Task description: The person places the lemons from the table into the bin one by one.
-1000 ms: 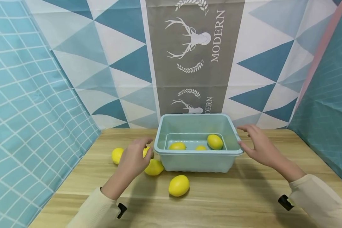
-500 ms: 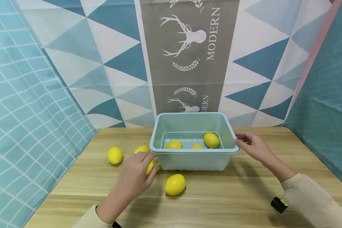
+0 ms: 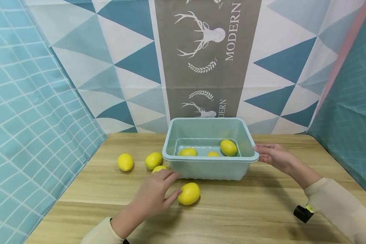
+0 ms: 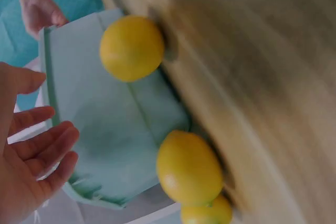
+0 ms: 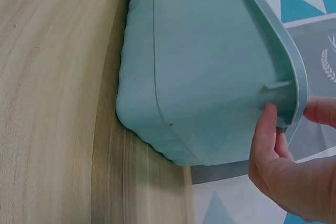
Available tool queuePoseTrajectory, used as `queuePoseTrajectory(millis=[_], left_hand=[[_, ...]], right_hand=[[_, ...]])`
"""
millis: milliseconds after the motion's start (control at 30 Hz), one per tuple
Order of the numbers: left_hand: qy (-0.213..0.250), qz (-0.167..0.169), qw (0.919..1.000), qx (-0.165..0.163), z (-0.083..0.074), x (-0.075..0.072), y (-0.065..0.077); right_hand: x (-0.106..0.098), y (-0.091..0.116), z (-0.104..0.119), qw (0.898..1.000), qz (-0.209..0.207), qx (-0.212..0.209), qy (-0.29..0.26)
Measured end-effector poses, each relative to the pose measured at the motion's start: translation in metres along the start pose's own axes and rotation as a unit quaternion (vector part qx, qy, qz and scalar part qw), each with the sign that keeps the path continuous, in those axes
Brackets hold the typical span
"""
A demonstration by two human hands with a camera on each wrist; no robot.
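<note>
A light blue-green plastic bin [image 3: 205,169] stands on the table with several lemons inside, including one lemon [image 3: 228,148] at the right. My right hand [image 3: 276,157] pinches the bin's right rim, thumb over the edge and fingers underneath, as the right wrist view shows. My left hand [image 3: 155,195] is spread and holds nothing, hovering just left of a single lemon [image 3: 190,194] in front of the bin. In the left wrist view that lemon [image 4: 132,48] sits beyond the relaxed fingers [image 4: 39,145]. Another lemon [image 3: 160,168], partly hidden behind my left hand, lies at the bin's front left corner.
Two more lemons lie left of the bin: one lemon [image 3: 154,160] close to it, another lemon [image 3: 125,162] farther out. Patterned cloth [image 3: 134,67] hangs behind the wooden table [image 3: 231,210], and a tiled-print sheet [image 3: 33,112] borders its left side.
My left hand has come from the lemons at the left toward the front lemon, moving right and nearer. My right hand has closed in on the bin's rim and now grips it.
</note>
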State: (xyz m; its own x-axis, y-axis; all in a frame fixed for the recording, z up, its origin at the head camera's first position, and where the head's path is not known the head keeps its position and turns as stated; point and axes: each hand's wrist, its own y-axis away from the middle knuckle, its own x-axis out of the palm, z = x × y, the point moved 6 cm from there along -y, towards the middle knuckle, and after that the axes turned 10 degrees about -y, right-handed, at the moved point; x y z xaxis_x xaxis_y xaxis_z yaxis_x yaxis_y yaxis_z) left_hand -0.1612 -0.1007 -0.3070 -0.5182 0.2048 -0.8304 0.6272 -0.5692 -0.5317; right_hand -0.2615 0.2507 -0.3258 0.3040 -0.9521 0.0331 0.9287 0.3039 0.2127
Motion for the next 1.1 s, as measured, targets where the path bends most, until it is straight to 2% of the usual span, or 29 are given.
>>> queuePoseTrajectory(millis=[100,200,367,500,767,900,1100], left_hand=[[0.02,0.037,0.9991,0.006,-0.005,0.008,0.002],[0.022,0.062,0.9977,0.015,-0.01,0.014,0.003],[0.007,0.09,0.9956,0.025,-0.016,0.021,0.002],[-0.012,0.098,0.9949,0.021,-0.019,0.026,0.0],[-0.022,0.131,0.9911,0.0,-0.023,0.036,-0.001],[-0.022,0.139,0.99,0.006,-0.027,0.043,-0.004],[-0.026,0.178,0.9836,0.012,-0.036,0.052,-0.009]], right_hand=[[-0.001,-0.001,-0.002,0.999,0.025,0.016,-0.037],[-0.002,-0.002,-0.004,0.998,0.029,0.027,-0.05],[-0.001,-0.001,0.0,1.0,-0.003,0.01,0.012],[-0.001,-0.001,0.007,0.998,-0.025,-0.013,0.048],[0.003,0.0,0.009,0.998,-0.028,-0.002,0.059],[0.003,-0.001,0.01,0.997,-0.028,-0.005,0.065],[0.004,0.0,0.014,0.997,-0.023,-0.011,0.073]])
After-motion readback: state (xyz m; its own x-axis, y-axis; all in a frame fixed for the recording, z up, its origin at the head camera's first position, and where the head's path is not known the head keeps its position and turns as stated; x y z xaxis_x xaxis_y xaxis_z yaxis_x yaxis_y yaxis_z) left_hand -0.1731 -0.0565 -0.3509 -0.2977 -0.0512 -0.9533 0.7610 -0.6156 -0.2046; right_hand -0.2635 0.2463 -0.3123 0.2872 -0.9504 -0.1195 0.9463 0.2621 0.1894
